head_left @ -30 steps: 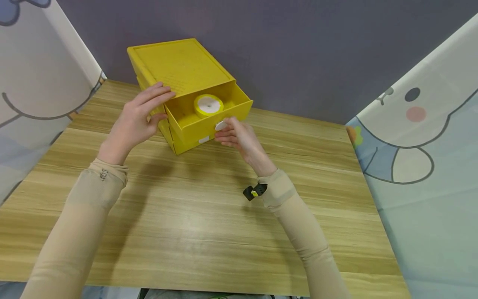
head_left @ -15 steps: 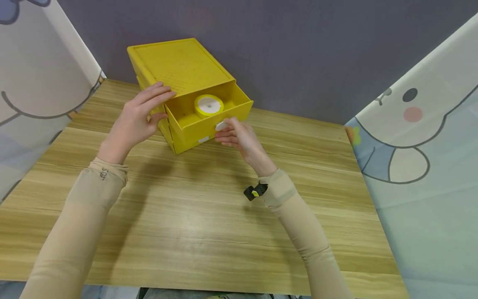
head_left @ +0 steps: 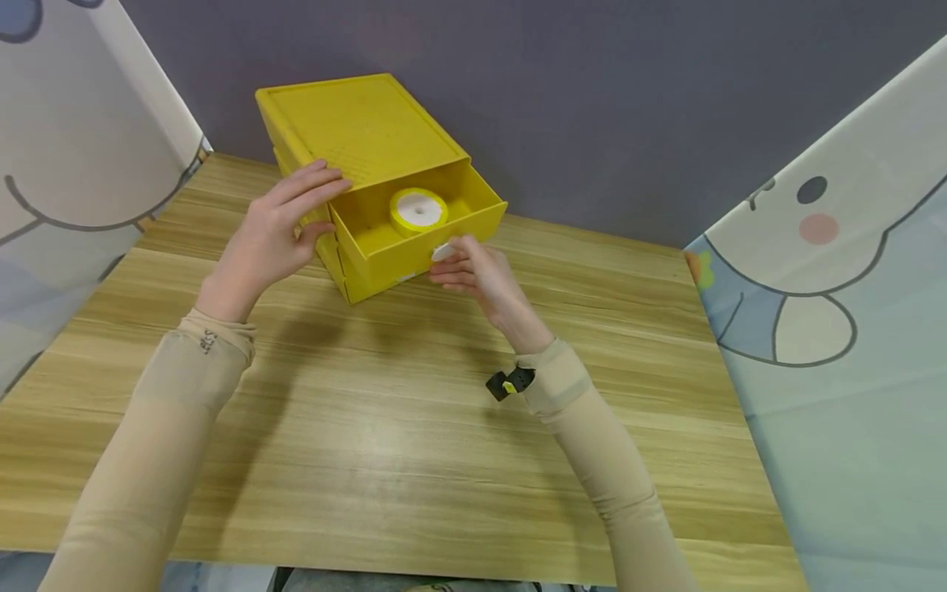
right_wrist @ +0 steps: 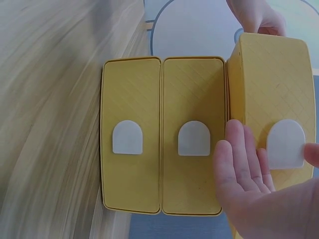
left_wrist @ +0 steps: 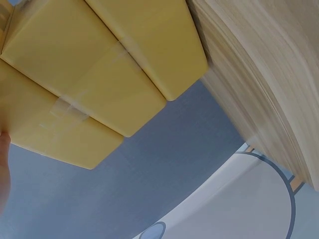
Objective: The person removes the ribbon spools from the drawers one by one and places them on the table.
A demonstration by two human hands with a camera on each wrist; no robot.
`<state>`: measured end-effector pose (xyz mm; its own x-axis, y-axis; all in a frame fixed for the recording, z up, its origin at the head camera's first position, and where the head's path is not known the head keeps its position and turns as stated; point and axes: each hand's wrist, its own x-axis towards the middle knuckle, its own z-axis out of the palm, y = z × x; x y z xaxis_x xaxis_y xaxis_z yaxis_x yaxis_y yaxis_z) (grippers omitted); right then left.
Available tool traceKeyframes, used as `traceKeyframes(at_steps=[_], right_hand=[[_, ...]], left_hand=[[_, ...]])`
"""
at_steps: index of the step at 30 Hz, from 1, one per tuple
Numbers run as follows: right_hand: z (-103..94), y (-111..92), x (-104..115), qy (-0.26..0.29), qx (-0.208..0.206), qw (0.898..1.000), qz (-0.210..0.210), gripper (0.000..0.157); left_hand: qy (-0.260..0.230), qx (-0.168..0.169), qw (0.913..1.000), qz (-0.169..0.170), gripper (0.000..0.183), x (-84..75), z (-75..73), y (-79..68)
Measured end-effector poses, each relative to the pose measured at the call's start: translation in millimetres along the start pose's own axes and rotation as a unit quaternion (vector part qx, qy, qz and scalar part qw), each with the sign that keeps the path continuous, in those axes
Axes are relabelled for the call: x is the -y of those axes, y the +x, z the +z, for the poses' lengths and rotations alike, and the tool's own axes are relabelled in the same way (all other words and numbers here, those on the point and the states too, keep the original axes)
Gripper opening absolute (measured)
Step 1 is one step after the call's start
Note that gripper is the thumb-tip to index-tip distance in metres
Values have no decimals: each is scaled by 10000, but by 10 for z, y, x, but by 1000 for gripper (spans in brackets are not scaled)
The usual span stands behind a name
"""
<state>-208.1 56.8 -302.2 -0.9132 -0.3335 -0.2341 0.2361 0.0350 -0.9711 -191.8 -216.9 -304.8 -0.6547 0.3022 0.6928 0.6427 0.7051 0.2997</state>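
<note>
A yellow three-drawer plastic cabinet (head_left: 362, 123) stands on the wooden table at the back left. Its top drawer (head_left: 403, 255) is pulled partway out. Inside lies a round spool of ribbon or tape (head_left: 418, 210) with a yellow rim and white face. My left hand (head_left: 277, 222) rests at the cabinet's front left corner, fingers extended over the top and thumb against the side. With thumb and fingers my right hand (head_left: 484, 275) pinches the drawer's white handle (right_wrist: 285, 144). In the right wrist view its other fingers extend below that handle, in front of the middle drawer (right_wrist: 194, 184).
The lower two drawers are shut, each with a white handle, such as the bottom one's (right_wrist: 127, 138). A dark grey partition (head_left: 562, 115) rises behind the cabinet. Cartoon-printed curtains (head_left: 829, 411) hang at both sides of the wooden table (head_left: 385, 460).
The top drawer has slid out very slightly further, with my right hand still holding its handle. The spool moved along with it. My left hand stays at the cabinet's corner.
</note>
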Motion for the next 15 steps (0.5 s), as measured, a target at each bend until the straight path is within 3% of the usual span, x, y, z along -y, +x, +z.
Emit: traceKeyframes(at_steps=[15], right_hand=[[-50,-58,2,-224,78,9997,-84,39]], left_hand=[[-16,59,10000,-54,56,-18,-7,13]])
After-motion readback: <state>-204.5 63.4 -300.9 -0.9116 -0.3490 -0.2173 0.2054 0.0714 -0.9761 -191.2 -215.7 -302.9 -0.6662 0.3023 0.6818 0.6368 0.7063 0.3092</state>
